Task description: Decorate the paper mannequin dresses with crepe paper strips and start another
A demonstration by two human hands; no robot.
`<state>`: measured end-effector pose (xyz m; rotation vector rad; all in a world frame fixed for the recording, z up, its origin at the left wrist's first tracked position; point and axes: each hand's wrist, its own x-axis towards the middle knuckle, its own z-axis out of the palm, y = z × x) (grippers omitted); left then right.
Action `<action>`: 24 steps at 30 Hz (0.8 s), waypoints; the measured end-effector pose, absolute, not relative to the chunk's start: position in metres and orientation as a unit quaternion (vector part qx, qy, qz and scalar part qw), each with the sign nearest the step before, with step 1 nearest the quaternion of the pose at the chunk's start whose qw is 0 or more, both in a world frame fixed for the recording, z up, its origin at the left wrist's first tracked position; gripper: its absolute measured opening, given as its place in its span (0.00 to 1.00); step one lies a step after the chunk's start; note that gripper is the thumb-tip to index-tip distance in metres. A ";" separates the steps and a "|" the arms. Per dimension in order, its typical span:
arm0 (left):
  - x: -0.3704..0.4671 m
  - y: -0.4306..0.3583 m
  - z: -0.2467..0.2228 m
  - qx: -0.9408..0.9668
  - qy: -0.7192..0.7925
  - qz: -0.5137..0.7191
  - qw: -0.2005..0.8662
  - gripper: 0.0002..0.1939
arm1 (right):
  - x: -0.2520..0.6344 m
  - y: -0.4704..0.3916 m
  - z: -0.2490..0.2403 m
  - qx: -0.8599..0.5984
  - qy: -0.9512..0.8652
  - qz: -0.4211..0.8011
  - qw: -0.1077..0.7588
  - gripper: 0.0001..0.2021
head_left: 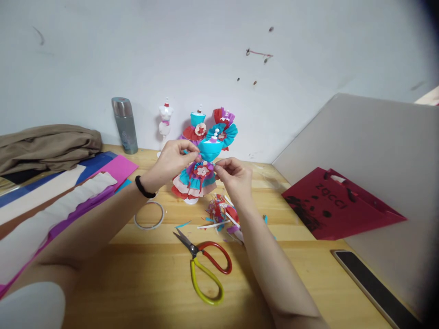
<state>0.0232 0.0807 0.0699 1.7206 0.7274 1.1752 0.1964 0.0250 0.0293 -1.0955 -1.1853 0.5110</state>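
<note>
A small dress form [210,149] in a blue bodice and a layered blue, pink and red paper skirt stands upright between my hands. A pink and red flower [202,171] sits at its waist. On the form's left side, my left hand [173,160] pinches a tiny pink piece at the waist. My right hand [235,176] is closed at the right side of the waist, its fingertips pressed together on something too small to make out. Scissors [194,250] with one red and one yellow handle lie open in front, touched by neither hand.
Paper scraps [221,212] and a tape ring [149,215] lie near the form. Behind stand more dress forms [198,119] and a flask [125,125]. Paper sheets [51,205] and brown cloth [51,144] are left; a red bag [336,205] and a phone [373,285] right.
</note>
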 end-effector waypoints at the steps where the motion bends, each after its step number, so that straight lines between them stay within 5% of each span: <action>1: 0.023 0.081 0.070 0.695 0.292 0.474 0.454 0.03 | 0.197 0.025 0.029 -0.484 -0.525 0.226 0.662 0.08; 24: 0.028 0.084 0.065 0.717 0.273 0.507 0.393 0.02 | 0.193 0.026 0.033 -0.487 -0.516 0.260 0.655 0.09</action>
